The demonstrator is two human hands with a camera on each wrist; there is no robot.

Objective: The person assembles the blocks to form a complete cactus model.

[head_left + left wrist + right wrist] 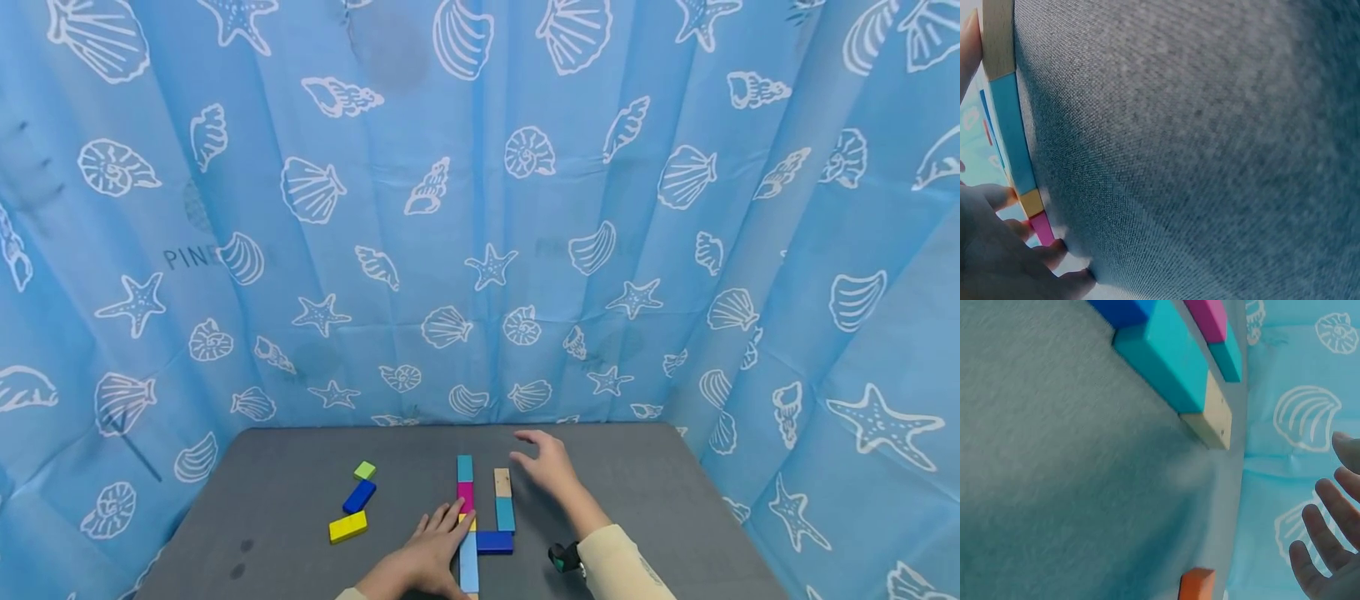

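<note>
A straight column of blocks lies on the grey table, with a teal block [465, 468] at its far end, then a magenta block [466, 493], a yellow block [471, 525] and a long light blue block [468, 565]. My left hand [427, 557] rests along the column's left side, fingers extended at the yellow and magenta blocks. A dark blue block [495, 542] juts right from the column. Beyond it stand a second teal block [506, 514] and a plain wooden block [502, 482]. Right of these, my right hand [551, 467] hovers with fingers parted, holding nothing.
Off to the left lie a lime green block [365, 470], a blue block [359, 496] and a bright yellow block [348, 527]. An orange block [1197, 584] shows in the right wrist view. A blue shell-patterned curtain [491, 333] hangs behind the table [637, 492].
</note>
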